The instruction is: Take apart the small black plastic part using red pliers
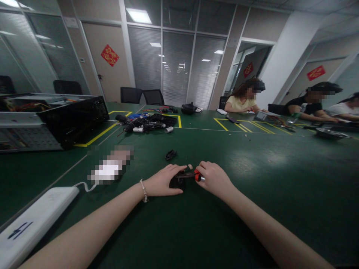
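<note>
My right hand (214, 177) is closed round the red handles of a pair of pliers (186, 175), whose dark jaws point left. Those jaws lie over a small black part (178, 184) on the green table. Around that part curl the thumb and fingers of my left hand (164, 181), which wears a beaded bracelet; its exact kind is not clear. Just beyond the pliers is a small pale scrap (190, 166). Farther off lies another black piece (170, 154), apart from both hands.
A white power strip (42, 220) lies at left with a cable running to a blurred-out object (113, 164). An open computer case (56, 119) stands behind it. Beyond are a heap of black tools (148, 122) and a black pouch (190, 108). Other people sit at the right.
</note>
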Demonstrator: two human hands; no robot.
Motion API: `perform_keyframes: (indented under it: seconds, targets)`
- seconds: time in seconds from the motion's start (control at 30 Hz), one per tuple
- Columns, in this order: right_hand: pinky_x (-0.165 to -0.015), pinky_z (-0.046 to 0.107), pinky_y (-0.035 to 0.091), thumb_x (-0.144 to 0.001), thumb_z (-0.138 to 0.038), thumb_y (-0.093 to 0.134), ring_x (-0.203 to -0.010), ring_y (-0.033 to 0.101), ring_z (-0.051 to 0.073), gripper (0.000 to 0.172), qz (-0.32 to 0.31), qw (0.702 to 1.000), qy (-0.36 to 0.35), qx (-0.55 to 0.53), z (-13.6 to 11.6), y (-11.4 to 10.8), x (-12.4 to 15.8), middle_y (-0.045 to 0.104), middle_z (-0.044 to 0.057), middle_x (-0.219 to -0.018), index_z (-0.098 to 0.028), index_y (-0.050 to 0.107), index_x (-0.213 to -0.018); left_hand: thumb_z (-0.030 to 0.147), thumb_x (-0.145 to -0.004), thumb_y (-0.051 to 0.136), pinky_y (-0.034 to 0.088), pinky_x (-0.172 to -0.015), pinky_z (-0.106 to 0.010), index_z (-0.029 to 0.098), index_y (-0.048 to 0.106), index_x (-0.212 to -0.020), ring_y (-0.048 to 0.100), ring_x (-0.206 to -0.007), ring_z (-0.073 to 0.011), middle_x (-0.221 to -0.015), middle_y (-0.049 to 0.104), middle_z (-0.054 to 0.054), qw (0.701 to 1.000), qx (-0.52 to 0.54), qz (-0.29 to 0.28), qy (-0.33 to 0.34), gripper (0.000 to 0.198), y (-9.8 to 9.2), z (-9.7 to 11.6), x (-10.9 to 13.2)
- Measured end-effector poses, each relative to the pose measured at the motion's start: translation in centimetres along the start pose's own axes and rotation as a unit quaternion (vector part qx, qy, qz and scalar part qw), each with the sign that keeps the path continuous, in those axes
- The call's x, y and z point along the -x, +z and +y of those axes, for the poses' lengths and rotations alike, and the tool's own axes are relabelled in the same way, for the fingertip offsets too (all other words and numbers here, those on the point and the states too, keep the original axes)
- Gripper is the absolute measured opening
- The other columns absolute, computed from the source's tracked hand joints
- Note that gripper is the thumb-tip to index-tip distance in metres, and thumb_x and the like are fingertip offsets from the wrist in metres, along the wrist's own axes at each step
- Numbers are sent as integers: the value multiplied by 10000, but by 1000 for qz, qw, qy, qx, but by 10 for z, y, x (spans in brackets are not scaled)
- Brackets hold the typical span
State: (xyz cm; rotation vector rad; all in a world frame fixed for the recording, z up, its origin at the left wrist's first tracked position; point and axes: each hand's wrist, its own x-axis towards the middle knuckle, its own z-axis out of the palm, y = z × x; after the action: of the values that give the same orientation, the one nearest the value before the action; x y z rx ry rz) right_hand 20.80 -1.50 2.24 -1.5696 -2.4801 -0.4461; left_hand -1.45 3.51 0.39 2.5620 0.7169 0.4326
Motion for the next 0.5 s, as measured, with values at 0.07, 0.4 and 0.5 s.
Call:
perform_keyframes:
  seconds: [0.07,0.4,0.5]
  targets:
    - [-657,277,388,-743,-274,535,-751,508,165,198,4,1000,-9,16,0,-1,0,572,71,-877,-152,598,-885,426,-702,629,368,-906,-403,271,235,-1328,428,-1084,-248,-1236,434,-72,1000,-3,2,3,756,0,0,0]
    - [-660,261,401,-725,-276,548,-750,524,152,189,-10,1000,15,-24,2,4,0,575,57,-864,-164,602,-867,419,-708,626,360,-920,-410,271,231,-1331,420,-1093,-248,-1243,428,-71,1000,-3,2,9,752,0,1,0]
    - [-665,258,413,-721,-277,550,-748,533,148,191,-22,999,23,-42,2,4,0,578,47,-859,-168,606,-867,430,-712,620,367,-909,-417,278,227,-1332,421,-1092,-254,-1243,427,-72,1000,-1,-1,4,750,0,1,0]
